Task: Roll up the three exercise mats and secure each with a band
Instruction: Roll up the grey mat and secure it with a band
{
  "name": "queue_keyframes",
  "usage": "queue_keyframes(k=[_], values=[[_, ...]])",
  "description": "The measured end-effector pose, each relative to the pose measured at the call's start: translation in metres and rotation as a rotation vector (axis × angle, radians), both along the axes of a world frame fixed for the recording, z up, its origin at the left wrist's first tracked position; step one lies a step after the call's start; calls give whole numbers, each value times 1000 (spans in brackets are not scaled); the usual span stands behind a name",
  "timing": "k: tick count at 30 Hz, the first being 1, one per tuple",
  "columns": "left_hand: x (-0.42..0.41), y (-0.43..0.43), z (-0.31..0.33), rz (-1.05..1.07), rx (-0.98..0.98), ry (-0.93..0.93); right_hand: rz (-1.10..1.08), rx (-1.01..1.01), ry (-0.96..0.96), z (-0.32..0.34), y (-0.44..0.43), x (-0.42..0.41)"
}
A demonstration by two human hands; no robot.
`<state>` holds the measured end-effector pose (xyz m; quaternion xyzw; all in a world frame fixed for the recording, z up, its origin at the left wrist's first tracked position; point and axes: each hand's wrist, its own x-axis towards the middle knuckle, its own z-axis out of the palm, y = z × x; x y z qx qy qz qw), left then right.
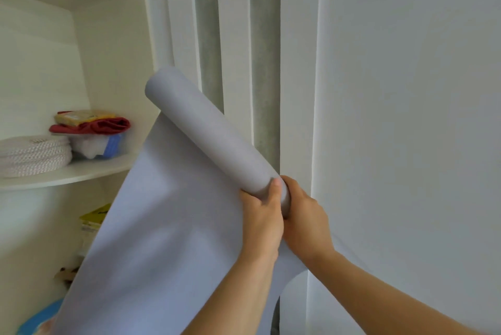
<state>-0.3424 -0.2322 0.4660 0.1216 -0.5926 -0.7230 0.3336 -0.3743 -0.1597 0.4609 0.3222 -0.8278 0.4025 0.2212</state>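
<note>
While most of the grey mat hangs loose toward the lower left of the frame, its rolled part runs as a tight tube from the frame's centre up toward the upper left, held in the air in front of a pale curtain. Both hands grip the tube's near end: the left hand is wrapped around it with the thumb lying over the top, and the right hand is closed over the end just beside it, the 2 hands touching. No band is visible, and only 1 of the 3 mats shows clearly. Rolling from 1 end alone will probably let the far end wander, so the edges are likely to telescope; spreading the hands along the tube, or laying the mat flat, should keep the layers square. At the left of the frame a shelf carries a coiled rope and a red cloth.
</note>
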Motion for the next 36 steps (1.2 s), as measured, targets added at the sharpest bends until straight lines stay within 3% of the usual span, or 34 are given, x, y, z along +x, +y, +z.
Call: queue_keyframes(k=[8, 13, 18, 20, 23, 27, 30, 33, 35, 36], values=[[21, -29, -17, -272, 49, 33, 545, 67, -421, 30, 18, -13], [25, -30, -16, -414, 44, 71, 586, 149, -681, 48, 23, -24], [23, -25, -18, -522, 115, 88, 630, 283, -646, 62, 24, -21], [20, -26, -19, -529, 88, 65, 520, 308, -547, 59, 20, -23], [15, -27, -20, -400, -96, -109, 294, 346, -358, 49, 15, -28], [14, -29, -19, -174, -344, -366, 151, 373, -209, 38, 14, -35], [37, -37, -4, -74, -863, -441, 44, 410, -125, 35, 18, -41], [62, -39, 23, 225, -1451, -309, 10, 440, -73, 35, 21, -43], [64, -44, 31, 169, -1580, -410, 8, 471, -17, 36, 20, -42], [63, -48, 33, 38, -1509, -501, 4, 470, 24, 37, 19, -41]])
